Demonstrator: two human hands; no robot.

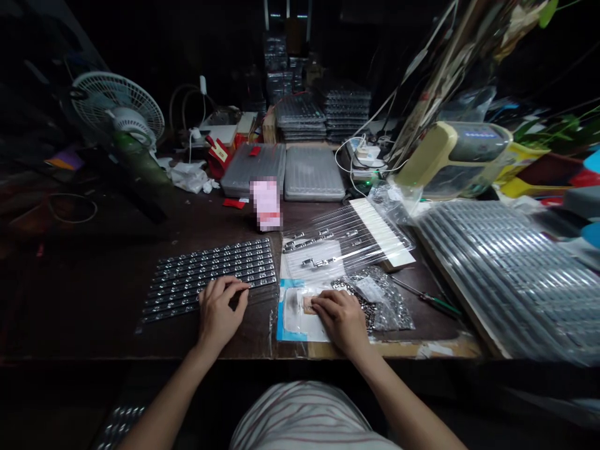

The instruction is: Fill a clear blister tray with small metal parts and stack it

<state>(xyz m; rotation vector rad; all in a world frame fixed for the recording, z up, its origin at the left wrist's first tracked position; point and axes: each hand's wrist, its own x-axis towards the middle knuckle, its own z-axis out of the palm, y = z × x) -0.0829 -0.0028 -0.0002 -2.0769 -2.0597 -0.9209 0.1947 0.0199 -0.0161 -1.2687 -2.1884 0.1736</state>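
Note:
My left hand (221, 310) rests over the near right part of a clear grooved tray (262, 295) filled with rows of small black-and-silver metal parts (210, 270). Its thumb and index tips come close together at the tray's right end; whatever lies between them is too small to make out. My right hand (344, 317) has its fingertips bunched on a small brown square (309, 305), which lies on a white and blue sheet (287, 328). What those fingertips hold, if anything, is hidden. Just beyond, a plastic bag of small metal parts (389, 303) touches this hand's side.
Loose metal parts (321, 262) lie on a grooved clear sheet with a white strip (382, 234). A green-handled screwdriver (440, 304) sits near stacked clear trays (506, 275). Farther back are closed trays (314, 175), a pink blurred item (266, 203) and a fan (119, 106).

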